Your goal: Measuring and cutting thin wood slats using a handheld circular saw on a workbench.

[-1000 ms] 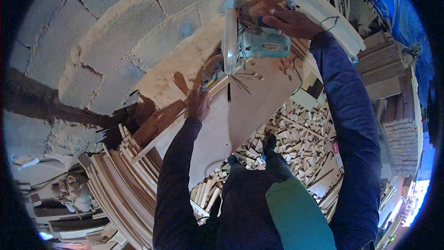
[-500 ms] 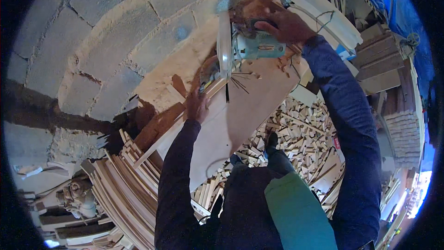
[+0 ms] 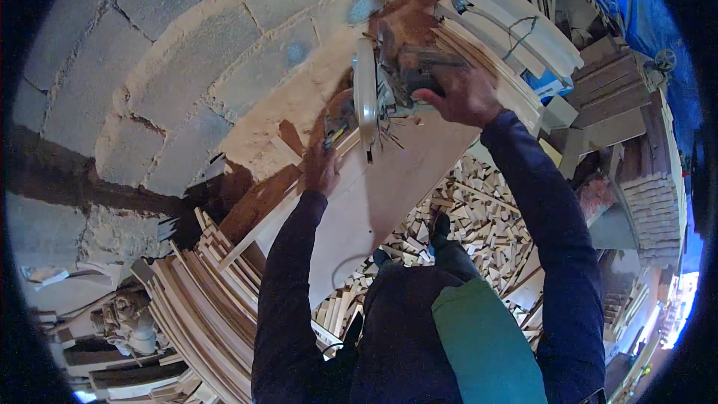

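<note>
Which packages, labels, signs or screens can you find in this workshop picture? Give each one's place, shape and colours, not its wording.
Box or package: upper right, wedged under the stack of pale curved boards, beyond the right hand; a blue and white corner shows, the rest hidden.
Signs and screens: none visible.
Labels: none clear enough to tell.

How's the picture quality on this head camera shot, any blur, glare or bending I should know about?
Head view: strong fisheye, so the block wall courses curve and a black rim frames the picture; the circular saw and right hand are smeared by motion blur; the left hand on the wooden board is sharper; daylight blows out the lower right edge.
</note>
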The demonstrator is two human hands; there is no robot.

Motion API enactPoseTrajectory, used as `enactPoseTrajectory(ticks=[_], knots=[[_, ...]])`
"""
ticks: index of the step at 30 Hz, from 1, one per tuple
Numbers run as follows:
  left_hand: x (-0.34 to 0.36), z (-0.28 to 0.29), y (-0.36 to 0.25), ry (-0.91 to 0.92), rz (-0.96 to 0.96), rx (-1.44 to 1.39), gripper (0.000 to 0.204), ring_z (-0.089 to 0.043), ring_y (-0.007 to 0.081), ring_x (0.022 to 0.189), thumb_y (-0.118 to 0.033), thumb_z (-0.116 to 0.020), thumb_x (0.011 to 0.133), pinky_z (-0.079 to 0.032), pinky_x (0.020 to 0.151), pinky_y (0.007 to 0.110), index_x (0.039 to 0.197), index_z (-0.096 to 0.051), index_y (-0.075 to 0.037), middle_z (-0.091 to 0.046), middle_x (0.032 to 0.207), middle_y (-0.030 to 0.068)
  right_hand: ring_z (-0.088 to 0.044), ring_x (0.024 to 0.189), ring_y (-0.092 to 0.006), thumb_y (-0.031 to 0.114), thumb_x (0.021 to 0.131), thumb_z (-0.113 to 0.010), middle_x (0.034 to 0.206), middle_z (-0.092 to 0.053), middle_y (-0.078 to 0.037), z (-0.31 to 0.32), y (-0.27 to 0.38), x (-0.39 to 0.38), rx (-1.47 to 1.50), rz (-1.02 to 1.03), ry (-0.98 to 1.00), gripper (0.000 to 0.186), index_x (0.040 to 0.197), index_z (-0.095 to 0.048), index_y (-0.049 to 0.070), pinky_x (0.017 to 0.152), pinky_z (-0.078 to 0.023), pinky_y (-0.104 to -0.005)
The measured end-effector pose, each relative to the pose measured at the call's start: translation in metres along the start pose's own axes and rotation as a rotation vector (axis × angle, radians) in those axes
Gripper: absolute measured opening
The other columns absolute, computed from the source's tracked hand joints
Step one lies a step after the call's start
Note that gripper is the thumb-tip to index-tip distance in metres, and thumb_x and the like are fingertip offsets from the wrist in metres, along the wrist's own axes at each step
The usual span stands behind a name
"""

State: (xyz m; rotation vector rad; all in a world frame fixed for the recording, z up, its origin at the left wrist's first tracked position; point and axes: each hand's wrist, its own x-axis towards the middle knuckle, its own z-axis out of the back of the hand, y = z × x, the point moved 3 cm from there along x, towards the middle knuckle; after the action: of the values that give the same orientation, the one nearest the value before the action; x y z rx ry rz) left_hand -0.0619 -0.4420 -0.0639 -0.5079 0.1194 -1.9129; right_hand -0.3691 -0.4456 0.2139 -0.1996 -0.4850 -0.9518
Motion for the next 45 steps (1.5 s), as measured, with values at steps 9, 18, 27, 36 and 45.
enactPoseTrajectory(ticks=[9,18,27,36,45], knots=[[-0.003,-0.019,0.013,-0.129,-0.115,0.076,0.027,-0.049,0.0427,0.117,-0.012,-0.071,0.076,-0.040,0.098,0.056,0.101,-0.063,-0.006,-0.050,0.130,0.0235,-0.065,0.077,-0.0388,0.054,0.089,-0.066,0.084,-0.065,-0.016,-0.018,0.011,-0.026,0.002,0.098,-0.198,0.051,0.097,-0.061,0.003,0.064,-0.051,-0.0482],[0.002,-0.012,0.010,0.050,-0.005,-0.004,0.027,-0.052,0.0414,0.112,-0.011,-0.070,0.074,-0.042,0.093,0.054,0.100,-0.065,-0.006,-0.053,0.128,0.0237,-0.063,0.078,-0.0355,0.055,0.087,-0.067,0.087,-0.062,-0.015,-0.038,0.019,-0.048,-0.131,0.033,-0.116,0.054,0.097,-0.057,0.003,0.066,-0.049,-0.0461],[0.001,-0.011,0.010,0.034,0.004,0.033,0.026,-0.051,0.0426,0.113,-0.012,-0.071,0.075,-0.043,0.091,0.054,0.100,-0.065,-0.009,-0.053,0.127,0.0207,-0.063,0.079,-0.0369,0.055,0.083,-0.072,0.088,-0.061,-0.016,-0.058,0.028,-0.068,-0.045,0.008,-0.118,0.056,0.097,-0.056,0.003,0.068,-0.050,-0.0466],[0.001,-0.011,0.009,-0.134,-0.106,0.038,0.021,-0.054,0.0416,0.108,-0.012,-0.071,0.078,-0.044,0.087,0.054,0.097,-0.064,-0.005,-0.053,0.124,0.0226,-0.063,0.082,-0.0380,0.055,0.083,-0.072,0.093,-0.061,-0.017,-0.036,0.025,-0.051,-0.143,0.033,-0.107,0.058,0.103,-0.059,0.002,0.068,-0.051,-0.0475],[0.002,-0.027,0.019,0.020,-0.011,-0.089,0.027,-0.053,0.0439,0.112,-0.014,-0.071,0.080,-0.044,0.090,0.055,0.104,-0.063,-0.004,-0.052,0.128,0.0241,-0.065,0.100,-0.0392,0.050,0.086,-0.071,0.108,-0.068,-0.020,0.016,-0.032,0.041,-0.024,0.156,-0.098,0.057,0.121,-0.062,0.006,0.087,-0.049,-0.0500]])
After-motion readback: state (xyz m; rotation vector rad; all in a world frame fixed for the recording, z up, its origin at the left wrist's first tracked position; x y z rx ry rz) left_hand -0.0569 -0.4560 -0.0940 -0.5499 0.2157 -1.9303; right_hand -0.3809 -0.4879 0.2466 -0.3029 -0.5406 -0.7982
